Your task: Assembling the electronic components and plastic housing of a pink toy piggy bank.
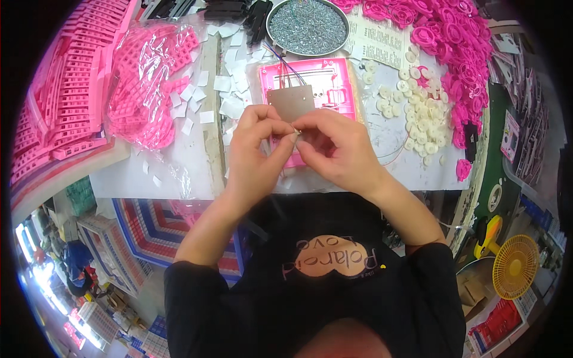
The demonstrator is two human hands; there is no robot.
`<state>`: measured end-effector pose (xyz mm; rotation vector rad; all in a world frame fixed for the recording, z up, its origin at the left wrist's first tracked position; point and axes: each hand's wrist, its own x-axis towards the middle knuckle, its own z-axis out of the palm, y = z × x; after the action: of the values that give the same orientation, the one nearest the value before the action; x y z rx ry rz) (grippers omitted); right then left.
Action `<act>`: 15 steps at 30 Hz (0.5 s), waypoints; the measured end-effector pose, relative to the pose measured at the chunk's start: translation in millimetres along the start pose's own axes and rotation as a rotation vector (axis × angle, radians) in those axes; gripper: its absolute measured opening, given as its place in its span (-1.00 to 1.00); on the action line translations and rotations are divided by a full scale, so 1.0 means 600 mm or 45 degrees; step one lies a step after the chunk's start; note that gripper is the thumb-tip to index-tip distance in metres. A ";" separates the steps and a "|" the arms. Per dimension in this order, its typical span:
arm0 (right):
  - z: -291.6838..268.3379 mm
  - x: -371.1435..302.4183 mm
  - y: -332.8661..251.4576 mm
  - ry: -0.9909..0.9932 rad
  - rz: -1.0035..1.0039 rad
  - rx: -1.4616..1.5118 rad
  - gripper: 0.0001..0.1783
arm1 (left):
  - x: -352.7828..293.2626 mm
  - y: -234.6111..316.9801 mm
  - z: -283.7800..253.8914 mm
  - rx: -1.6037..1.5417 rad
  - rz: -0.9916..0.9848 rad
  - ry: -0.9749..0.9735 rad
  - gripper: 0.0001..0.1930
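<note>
My left hand (pixel 258 146) and my right hand (pixel 341 146) meet over the near part of a pink plastic housing (pixel 340 83). Both are closed in a pinch, thumb to forefinger, with fingertips almost touching. A tiny pale piece shows between the fingertips, too small to name. Just beyond the fingers, a flat grey-brown square plate (pixel 291 102) lies on the housing. Dark thin wires (pixel 287 67) run from the plate's far side toward the upper left. My hands hide the housing's near portion.
A round tray of small metal screws (pixel 307 27) stands beyond the housing. White round plastic parts (pixel 424 122) and bright pink parts (pixel 459 71) pile up at right. Leftward lie small white squares (pixel 222 83), a clear bag of pink parts (pixel 149 83) and stacked pink strips (pixel 68 77).
</note>
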<state>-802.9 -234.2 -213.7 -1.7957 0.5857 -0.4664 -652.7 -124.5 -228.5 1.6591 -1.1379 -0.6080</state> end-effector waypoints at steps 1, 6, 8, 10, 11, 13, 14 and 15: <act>0.002 -0.001 0.005 0.043 -0.034 0.007 -0.80 | 0.000 0.002 0.002 -0.007 0.000 0.023 -0.90; 0.011 -0.005 0.026 0.179 -0.225 -0.082 -0.83 | 0.003 -0.002 -0.003 0.191 0.196 -0.010 -0.90; 0.013 -0.007 0.035 0.210 -0.457 -0.272 -0.82 | 0.006 -0.004 -0.012 0.205 0.037 -0.078 -0.90; 0.014 -0.008 0.038 0.199 -0.626 -0.391 -0.80 | 0.010 0.002 -0.026 0.156 -0.340 -0.175 -0.90; 0.014 -0.008 0.036 0.175 -0.678 -0.419 -0.79 | 0.017 -0.005 -0.034 0.133 -0.281 -0.230 -0.91; 0.014 -0.010 0.039 0.136 -0.743 -0.460 -0.77 | 0.033 0.009 -0.048 -0.359 -0.690 -0.344 -0.87; 0.014 -0.011 0.045 0.120 -0.756 -0.472 -0.76 | 0.043 0.016 -0.054 -0.609 -0.889 -0.399 -0.85; 0.014 -0.010 0.048 0.103 -0.771 -0.482 -0.76 | 0.052 0.016 -0.059 -0.560 -0.906 -0.479 -0.83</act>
<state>-807.5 -231.3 -243.7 -2.3270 0.1730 -0.8856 -614.3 -137.4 -202.2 1.5663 -0.5592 -1.5541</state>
